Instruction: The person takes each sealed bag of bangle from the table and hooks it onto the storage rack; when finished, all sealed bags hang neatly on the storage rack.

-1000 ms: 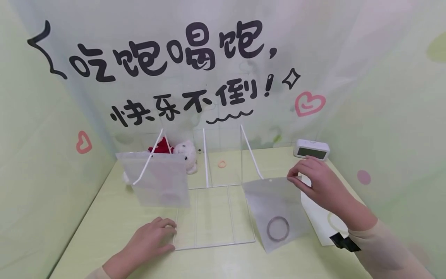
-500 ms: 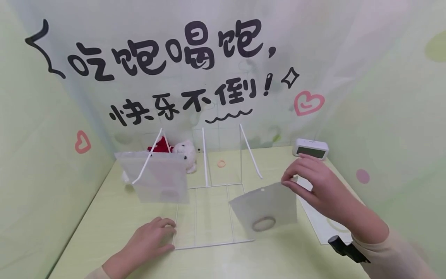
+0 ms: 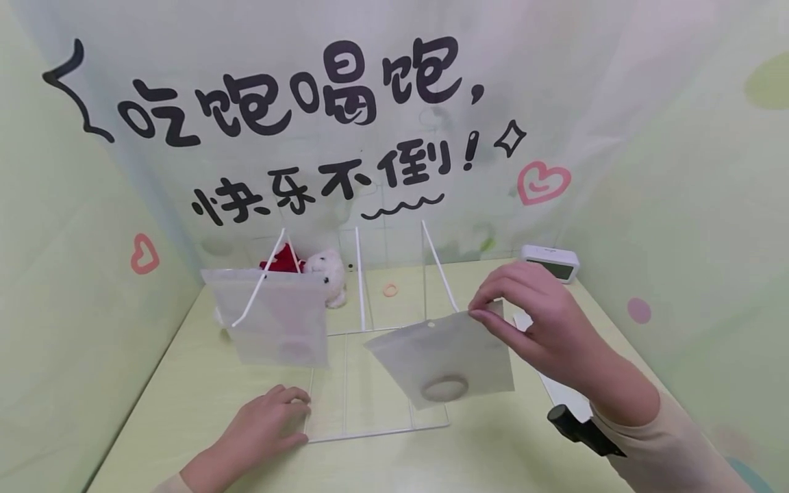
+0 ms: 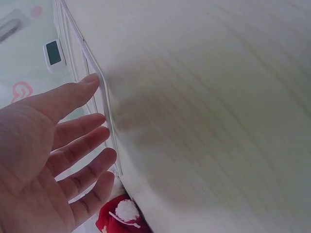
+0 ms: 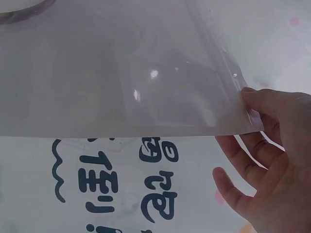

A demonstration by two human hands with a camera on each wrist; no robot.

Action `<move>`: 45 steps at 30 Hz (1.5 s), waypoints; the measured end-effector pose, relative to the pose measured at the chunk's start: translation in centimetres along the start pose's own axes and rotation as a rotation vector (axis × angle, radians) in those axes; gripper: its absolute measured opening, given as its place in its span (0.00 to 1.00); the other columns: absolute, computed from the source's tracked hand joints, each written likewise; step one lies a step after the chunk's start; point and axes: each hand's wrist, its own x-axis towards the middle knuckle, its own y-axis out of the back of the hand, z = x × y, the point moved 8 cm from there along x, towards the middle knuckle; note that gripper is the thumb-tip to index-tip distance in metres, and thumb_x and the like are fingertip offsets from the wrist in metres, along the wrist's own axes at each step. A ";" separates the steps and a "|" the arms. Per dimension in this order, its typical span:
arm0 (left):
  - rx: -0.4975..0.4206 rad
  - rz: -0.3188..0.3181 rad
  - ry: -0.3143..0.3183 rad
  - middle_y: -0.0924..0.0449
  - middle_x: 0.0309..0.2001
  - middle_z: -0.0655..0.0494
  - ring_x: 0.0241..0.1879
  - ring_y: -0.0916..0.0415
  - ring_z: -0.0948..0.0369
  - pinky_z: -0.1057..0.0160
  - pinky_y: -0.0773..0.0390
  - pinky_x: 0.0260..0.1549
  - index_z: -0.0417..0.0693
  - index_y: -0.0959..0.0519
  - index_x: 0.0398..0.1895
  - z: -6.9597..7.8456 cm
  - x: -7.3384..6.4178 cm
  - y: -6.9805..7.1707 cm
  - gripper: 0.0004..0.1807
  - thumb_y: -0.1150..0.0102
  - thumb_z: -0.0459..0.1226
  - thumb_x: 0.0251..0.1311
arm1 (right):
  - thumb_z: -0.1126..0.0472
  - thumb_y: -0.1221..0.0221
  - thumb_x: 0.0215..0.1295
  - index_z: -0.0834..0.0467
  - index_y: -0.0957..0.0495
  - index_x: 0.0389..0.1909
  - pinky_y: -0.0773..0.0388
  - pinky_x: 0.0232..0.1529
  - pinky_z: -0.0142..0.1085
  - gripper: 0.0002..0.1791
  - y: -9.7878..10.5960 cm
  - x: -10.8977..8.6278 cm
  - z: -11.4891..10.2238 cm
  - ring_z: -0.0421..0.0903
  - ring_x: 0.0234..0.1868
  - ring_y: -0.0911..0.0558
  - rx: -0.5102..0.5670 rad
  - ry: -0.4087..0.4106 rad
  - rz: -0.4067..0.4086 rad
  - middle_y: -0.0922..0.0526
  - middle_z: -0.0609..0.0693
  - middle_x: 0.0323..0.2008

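Plastic bag (image 3: pixel 453 357) hangs below right fingers (image 3: pixel 508 289), top corner pinched.

The rack (image 3: pixel 360 281) at centre is white; the pouch (image 3: pixel 471 346) right of centre is translucent grey, with a brownish ring (image 3: pixel 445 377) showing through. The counter (image 3: pixel 481 459) is pale yellow. Black lettering (image 3: pixel 349 101) and pink hearts (image 3: pixel 539 187) pattern the whitish backdrop (image 3: pixel 555 48) at top. The clock (image 3: pixel 548 253) at right is white.

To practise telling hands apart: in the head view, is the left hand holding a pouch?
No, the left hand touches the rack, while the right hand pinches a pouch by its edge.
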 end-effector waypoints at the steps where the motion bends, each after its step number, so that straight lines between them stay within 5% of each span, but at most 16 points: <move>1: 0.000 0.000 0.003 0.17 0.51 0.65 0.45 0.22 0.60 0.63 0.17 0.34 0.55 0.12 0.40 0.0 0.0 0.0 0.19 0.21 0.50 0.46 | 0.49 0.43 0.77 0.54 0.16 0.35 0.32 0.51 0.31 0.16 -0.1 0.2 -0.2 0.40 0.40 0.22 -0.005 0.006 0.000 0.16 0.40 0.34; 16: 0.026 -0.004 0.003 0.17 0.50 0.66 0.44 0.24 0.62 0.64 0.17 0.34 0.56 0.12 0.40 -0.3 0.2 -0.3 0.19 0.21 0.51 0.45 | 0.56 0.33 0.69 0.49 0.16 0.36 0.28 0.56 0.41 0.02 -3.5 3.2 -1.3 0.41 0.45 0.20 0.020 -0.035 -0.124 0.16 0.38 0.35; 27: 0.025 0.024 -0.011 0.17 0.50 0.66 0.44 0.24 0.63 0.65 0.19 0.33 0.57 0.12 0.39 0.0 0.0 -0.4 0.17 0.21 0.51 0.46 | 0.60 0.30 0.64 0.49 0.16 0.35 0.27 0.58 0.42 0.04 -5.5 5.3 -1.5 0.37 0.38 0.21 0.046 0.009 -0.193 0.17 0.37 0.32; 39: 0.027 0.023 -0.016 0.16 0.50 0.65 0.44 0.23 0.62 0.64 0.18 0.33 0.56 0.12 0.38 0.2 0.0 -0.1 0.17 0.21 0.50 0.46 | 0.61 0.29 0.63 0.50 0.15 0.36 0.25 0.53 0.39 0.05 -6.9 5.5 1.3 0.33 0.39 0.19 0.195 -0.076 -0.273 0.13 0.37 0.35; 45: 0.034 0.050 -0.042 0.16 0.49 0.64 0.43 0.23 0.61 0.65 0.18 0.32 0.55 0.12 0.38 0.4 0.0 0.2 0.17 0.20 0.49 0.45 | 0.60 0.32 0.68 0.52 0.14 0.37 0.20 0.48 0.37 0.01 -8.5 5.6 3.7 0.36 0.40 0.17 0.374 -0.261 -0.406 0.12 0.39 0.36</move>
